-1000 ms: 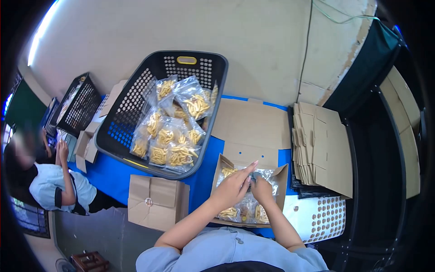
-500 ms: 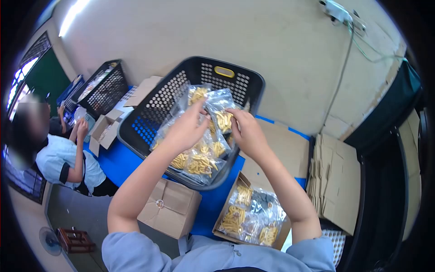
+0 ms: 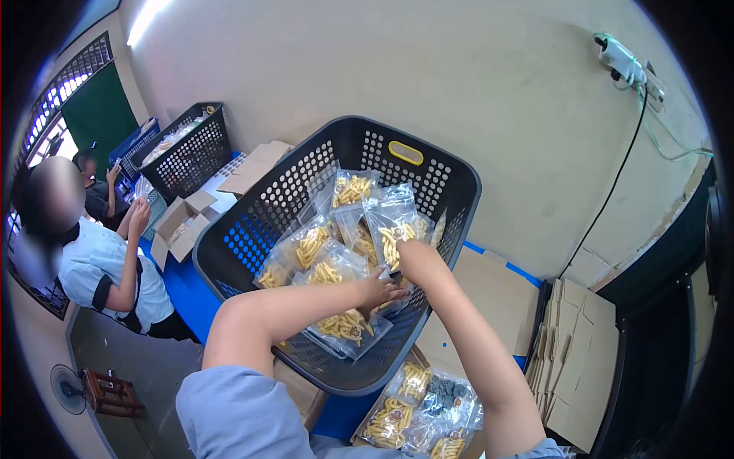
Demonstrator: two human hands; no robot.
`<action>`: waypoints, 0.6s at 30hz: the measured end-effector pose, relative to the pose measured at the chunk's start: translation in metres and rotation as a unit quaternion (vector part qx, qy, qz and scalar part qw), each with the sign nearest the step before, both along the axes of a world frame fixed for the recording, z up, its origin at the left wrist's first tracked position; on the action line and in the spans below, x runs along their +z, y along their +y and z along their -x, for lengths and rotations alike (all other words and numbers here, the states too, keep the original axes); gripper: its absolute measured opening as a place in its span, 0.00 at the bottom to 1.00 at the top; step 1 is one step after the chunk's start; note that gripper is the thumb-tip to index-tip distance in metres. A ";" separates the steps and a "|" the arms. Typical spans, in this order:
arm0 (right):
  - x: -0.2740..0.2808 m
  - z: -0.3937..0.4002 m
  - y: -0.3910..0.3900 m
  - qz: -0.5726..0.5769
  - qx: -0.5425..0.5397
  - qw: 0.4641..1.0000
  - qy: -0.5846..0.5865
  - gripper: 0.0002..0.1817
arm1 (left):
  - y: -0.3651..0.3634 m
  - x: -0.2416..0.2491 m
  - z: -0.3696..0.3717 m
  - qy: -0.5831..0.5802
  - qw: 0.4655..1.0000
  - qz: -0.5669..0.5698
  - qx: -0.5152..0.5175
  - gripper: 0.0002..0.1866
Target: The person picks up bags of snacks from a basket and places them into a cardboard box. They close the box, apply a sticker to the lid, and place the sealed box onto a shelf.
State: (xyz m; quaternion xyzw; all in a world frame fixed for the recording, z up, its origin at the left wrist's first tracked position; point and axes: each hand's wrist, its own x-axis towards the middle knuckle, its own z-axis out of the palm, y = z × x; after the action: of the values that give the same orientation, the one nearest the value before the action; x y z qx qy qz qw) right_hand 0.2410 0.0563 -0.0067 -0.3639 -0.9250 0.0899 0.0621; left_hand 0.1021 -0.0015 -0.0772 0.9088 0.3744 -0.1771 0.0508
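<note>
A large black perforated basket (image 3: 459, 172) holds several clear plastic bags of small yellow stick-like pieces. My right hand (image 3: 417, 262) is closed at the lower edge of one such bag (image 3: 396, 210), which stands tilted up against the others near the basket's right side. Lower down, my left hand (image 3: 382, 292) reaches across the pile, its fingers apart beside the bags. Another bag (image 3: 344, 325) lies below my left wrist, and a further bag (image 3: 353, 190) rests at the far side of the pile.
An open carton (image 3: 417, 359) with bags of yellow and dark pieces stands at the front. Folded cardboard (image 3: 577, 344) leans at the right. Leftward are a small open box (image 3: 182, 229), another black basket (image 3: 187, 153) and a person (image 3: 115, 268) at the blue table.
My left hand has moved down and right from the top of the pile. My right hand has moved lower along the bag. The view has shifted, with the basket appearing larger.
</note>
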 end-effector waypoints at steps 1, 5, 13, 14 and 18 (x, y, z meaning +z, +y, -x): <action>-0.001 0.000 -0.001 0.009 0.000 1.000 -0.003 0.11 | -0.010 0.002 -0.005 0.086 0.996 0.028 0.026 0.53; 0.005 0.003 -0.002 0.052 -0.012 0.998 0.028 0.10 | 0.011 -0.021 0.037 0.000 0.992 0.054 0.113 0.59; 0.011 0.003 -0.007 0.079 -0.041 0.996 0.002 0.12 | 0.038 0.010 0.100 0.082 0.930 0.057 0.354 0.15; 0.013 0.003 -0.008 0.081 -0.039 0.996 0.000 0.12 | 0.044 0.003 0.114 0.061 0.914 0.036 0.399 0.16; 0.014 0.005 -0.007 0.080 -0.030 0.996 0.004 0.12 | 0.043 0.029 0.147 0.168 0.874 -0.096 0.446 0.11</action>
State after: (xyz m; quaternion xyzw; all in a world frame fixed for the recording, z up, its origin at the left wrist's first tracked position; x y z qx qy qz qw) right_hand 0.2362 0.0497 0.0073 -0.3948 -0.9034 0.1627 0.0392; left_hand -0.0449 0.0413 -0.0487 0.6027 0.7576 -0.2491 -0.0265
